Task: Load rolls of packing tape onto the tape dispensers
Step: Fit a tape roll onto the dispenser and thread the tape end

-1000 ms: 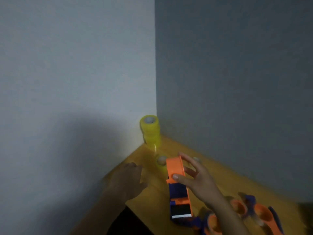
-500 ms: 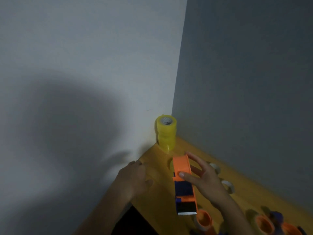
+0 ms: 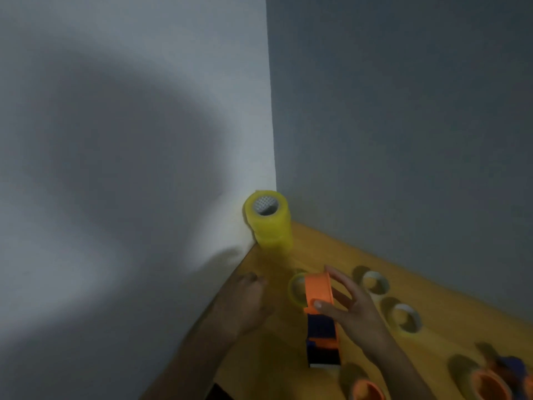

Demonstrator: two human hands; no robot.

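On the wooden table [image 3: 360, 264], a stack of yellow packing tape rolls [image 3: 269, 223] stands in the far corner where the walls meet. The right hand [image 3: 350, 308] grasps an orange and blue tape dispenser [image 3: 320, 313] near the table's left edge, thumb on its near side and fingers spread over its orange wheel. The left hand [image 3: 245, 298] rests loosely curled on the table's left edge, holding nothing, and a single tape roll [image 3: 297, 288] lies just left of the dispenser.

An orange and dark-blue plastic tape dispenser [image 3: 319, 310] stands on edge on the yellow-orange wooden tabletop, its round orange hub end farthest from the camera and its pale blade end nearest. Just behind its left side lies a translucent yellow tape roll [image 3: 296, 289]. A stack of yellow packing tape rolls [image 3: 268, 223] stands upright in the wall corner. Two flat rolls with pale cores [image 3: 374, 282] [image 3: 404, 317] lie to the right, apart from each other.
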